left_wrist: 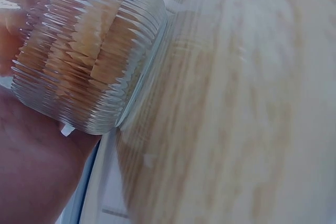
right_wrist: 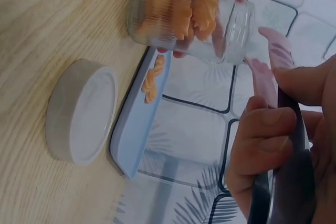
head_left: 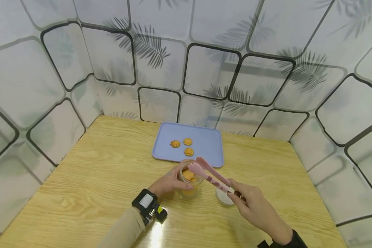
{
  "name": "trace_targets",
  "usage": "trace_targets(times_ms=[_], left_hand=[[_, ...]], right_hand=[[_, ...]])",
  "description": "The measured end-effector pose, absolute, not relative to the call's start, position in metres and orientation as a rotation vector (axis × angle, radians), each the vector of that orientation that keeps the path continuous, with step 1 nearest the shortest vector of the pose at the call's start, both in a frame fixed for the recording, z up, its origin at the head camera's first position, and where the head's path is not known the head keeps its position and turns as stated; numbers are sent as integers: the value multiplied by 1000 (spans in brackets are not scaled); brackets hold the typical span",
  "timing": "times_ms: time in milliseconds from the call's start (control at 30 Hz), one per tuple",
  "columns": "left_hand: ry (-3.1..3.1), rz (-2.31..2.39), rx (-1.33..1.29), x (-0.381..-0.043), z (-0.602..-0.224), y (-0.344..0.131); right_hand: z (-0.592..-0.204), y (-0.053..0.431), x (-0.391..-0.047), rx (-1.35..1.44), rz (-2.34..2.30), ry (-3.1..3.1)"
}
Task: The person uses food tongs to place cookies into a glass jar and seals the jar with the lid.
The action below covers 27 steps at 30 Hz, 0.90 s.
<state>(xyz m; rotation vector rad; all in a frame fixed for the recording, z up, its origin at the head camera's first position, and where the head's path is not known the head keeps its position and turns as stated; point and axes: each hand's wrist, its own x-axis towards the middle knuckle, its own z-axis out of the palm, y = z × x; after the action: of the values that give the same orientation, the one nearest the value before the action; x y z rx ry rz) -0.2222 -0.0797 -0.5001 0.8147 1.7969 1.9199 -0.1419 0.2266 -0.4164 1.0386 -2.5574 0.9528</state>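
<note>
My left hand (head_left: pixel 176 181) grips a ribbed glass jar (right_wrist: pixel 223 35) near its open mouth. Inside the jar are several piped orange-brown cookies (left_wrist: pixel 84 45), seen through the glass. In my right hand (head_left: pixel 254 205) I hold pink tongs (head_left: pixel 215 177) with dark handles, their tips apart over the jar's mouth. Nothing shows between the tips in the right wrist view. Just beyond the jar lies a blue tray (head_left: pixel 207 144), and three swirled cookies (head_left: pixel 188 152) rest on its left and middle part.
A round white lid (right_wrist: pixel 81 111) lies on the wooden table (head_left: pixel 111 165), right of the jar and below the tongs. Behind the table and along both sides hangs a patterned curtain (head_left: pixel 161 65) with dark outlines and leaf prints.
</note>
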Motion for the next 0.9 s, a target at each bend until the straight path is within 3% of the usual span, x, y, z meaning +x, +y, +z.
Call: trace_targets(times_ms=[300, 900], left_hand=[[1851, 1936, 836, -225, -499, -81], [1742, 1951, 868, -224, -502, -77]], right_hand=[[-420, 213, -184, 927, 799, -2677], [-436, 160, -273, 974, 393, -2840]])
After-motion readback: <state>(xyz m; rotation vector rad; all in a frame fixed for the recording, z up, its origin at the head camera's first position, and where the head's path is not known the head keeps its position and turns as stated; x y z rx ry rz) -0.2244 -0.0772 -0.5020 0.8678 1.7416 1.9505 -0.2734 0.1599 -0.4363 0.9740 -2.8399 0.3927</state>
